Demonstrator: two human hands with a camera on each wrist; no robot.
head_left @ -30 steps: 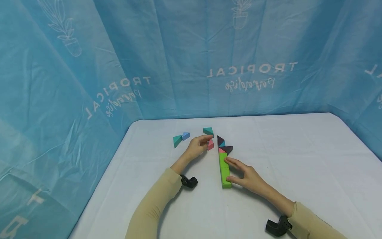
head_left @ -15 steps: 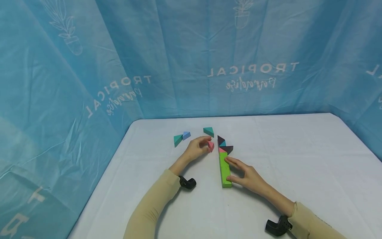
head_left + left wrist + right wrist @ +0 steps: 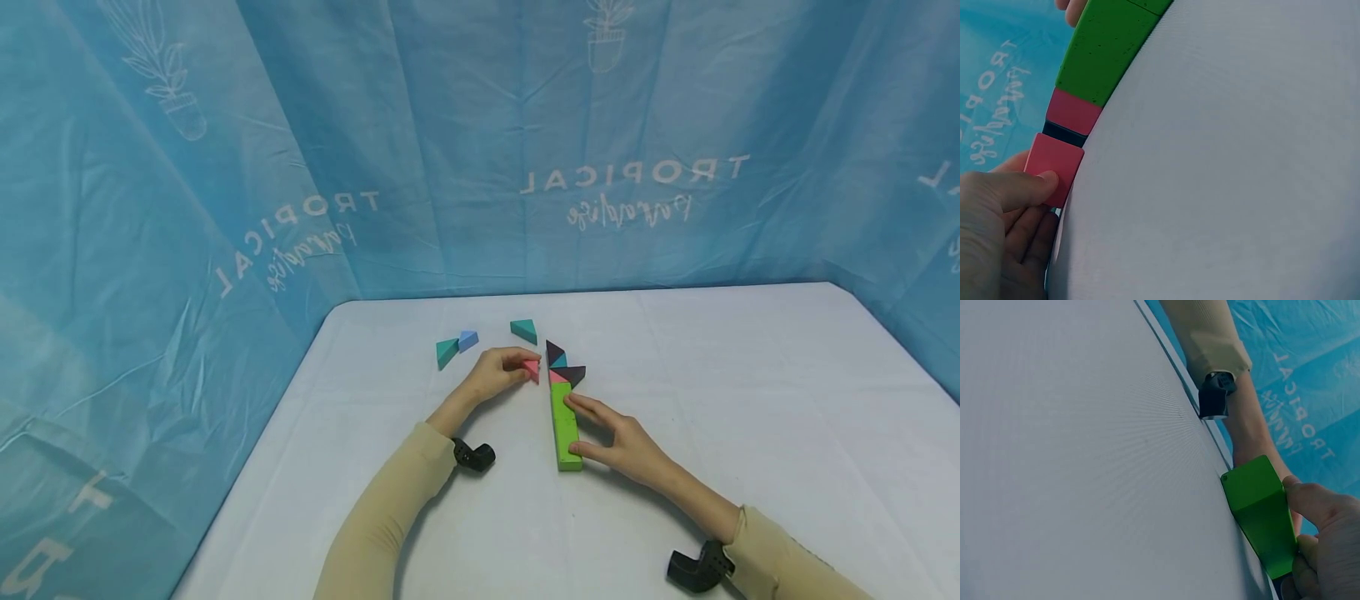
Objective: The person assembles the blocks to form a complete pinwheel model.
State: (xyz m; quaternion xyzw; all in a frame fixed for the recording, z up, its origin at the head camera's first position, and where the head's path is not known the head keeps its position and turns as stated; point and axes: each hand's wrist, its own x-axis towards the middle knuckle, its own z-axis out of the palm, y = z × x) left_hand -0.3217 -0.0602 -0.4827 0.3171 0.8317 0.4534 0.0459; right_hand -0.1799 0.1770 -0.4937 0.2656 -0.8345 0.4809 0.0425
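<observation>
My left hand pinches a pink triangular block between thumb and fingers, just left of the row of blocks in the head view. My right hand has its thumb and extended fingertips against the right side of a long green block. A seam crosses the green in the left wrist view. At its far end sit a small pink triangle and a dark triangle. Beyond them are a blue triangle and another dark triangle.
Left of the row lie a teal triangle and a light blue triangle close together. A second teal triangle lies farther back. The white table ends at a blue printed curtain.
My left hand has gripped the pink block, turned it and shifted it slightly nearer and to the right. My right hand and the green block have stayed in place.
</observation>
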